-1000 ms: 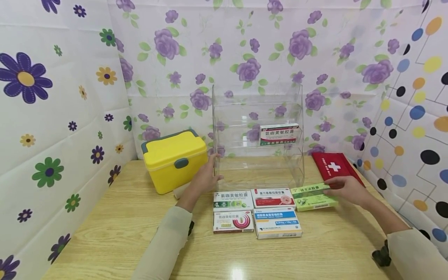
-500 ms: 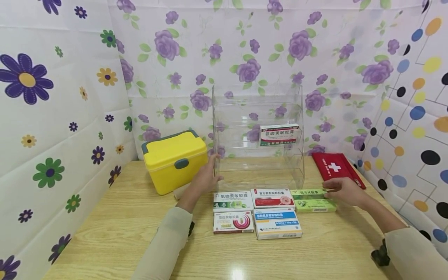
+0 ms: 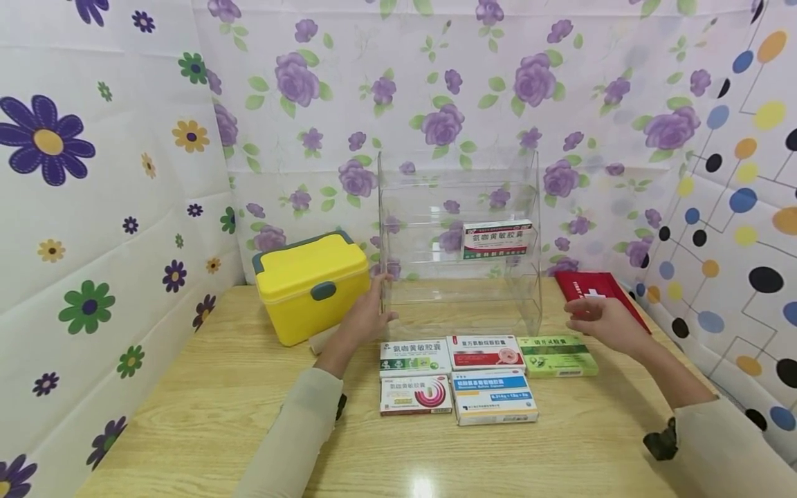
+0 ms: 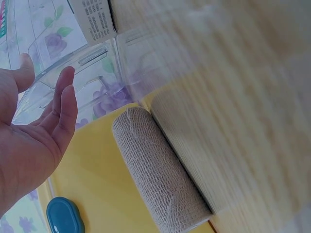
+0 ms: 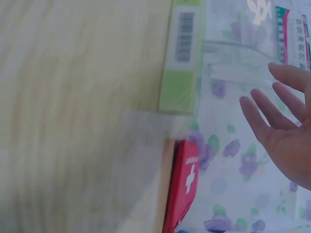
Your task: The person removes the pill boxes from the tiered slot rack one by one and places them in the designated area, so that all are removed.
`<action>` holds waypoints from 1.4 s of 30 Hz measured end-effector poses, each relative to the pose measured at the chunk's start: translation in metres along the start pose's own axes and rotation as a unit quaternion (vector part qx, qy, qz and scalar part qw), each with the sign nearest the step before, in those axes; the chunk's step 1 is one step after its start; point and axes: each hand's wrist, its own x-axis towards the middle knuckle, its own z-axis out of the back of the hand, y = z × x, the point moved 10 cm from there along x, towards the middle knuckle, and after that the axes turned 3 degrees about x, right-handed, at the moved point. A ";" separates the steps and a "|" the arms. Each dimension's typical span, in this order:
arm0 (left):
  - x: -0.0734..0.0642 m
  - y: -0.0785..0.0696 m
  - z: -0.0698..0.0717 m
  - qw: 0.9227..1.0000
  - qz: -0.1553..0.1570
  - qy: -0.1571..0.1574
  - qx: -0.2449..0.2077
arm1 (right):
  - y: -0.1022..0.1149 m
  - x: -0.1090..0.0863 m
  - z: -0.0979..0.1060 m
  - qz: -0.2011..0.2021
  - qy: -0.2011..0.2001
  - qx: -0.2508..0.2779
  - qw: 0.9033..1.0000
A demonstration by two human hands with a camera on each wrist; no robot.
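My left hand [image 3: 367, 315] is at the left side of a clear acrylic display rack [image 3: 459, 324], thumb and fingers spread apart beside its edge. In the left wrist view its fingers [image 4: 65, 114] are only slightly bent. My right hand [image 3: 604, 321] is raised in front of a red first aid pouch [image 3: 623, 304], loosely bent and holding nothing. Just below it lies a green medicine box [image 3: 557, 356]. Two white-and-green and white-and-red medicine boxes [image 3: 486, 353] lie beside it in the same row. A red-and-white medicine box [image 3: 497, 239] stands on a middle tier of the rack.
A yellow case [image 3: 311, 283] with a dark latch stands left of the rack. A rolled beige bandage [image 4: 155, 170] lies against its base. In front, a pink-ringed box [image 3: 415, 394] and a blue-and-white box [image 3: 494, 396] form a second row on the wooden table [image 3: 205, 415].
The green box has been straightened into line with its row and let go. My right hand has lifted up and away from it. My left hand stays at the rack.
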 end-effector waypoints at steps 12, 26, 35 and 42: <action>-0.001 -0.001 -0.001 1.000 -0.004 0.004 0.009 | 0.030 0.008 0.007 0.023 -0.085 0.025 0.996; 0.000 0.001 0.003 1.000 0.002 0.000 -0.004 | 0.064 0.021 0.024 0.053 -0.235 0.042 0.970; -0.001 0.001 0.001 1.000 -0.001 0.005 -0.006 | 0.083 0.034 0.026 0.088 -0.294 0.088 0.948; 0.000 -0.002 -0.001 1.000 -0.013 0.005 -0.015 | 0.097 0.052 0.030 0.113 -0.304 0.075 0.943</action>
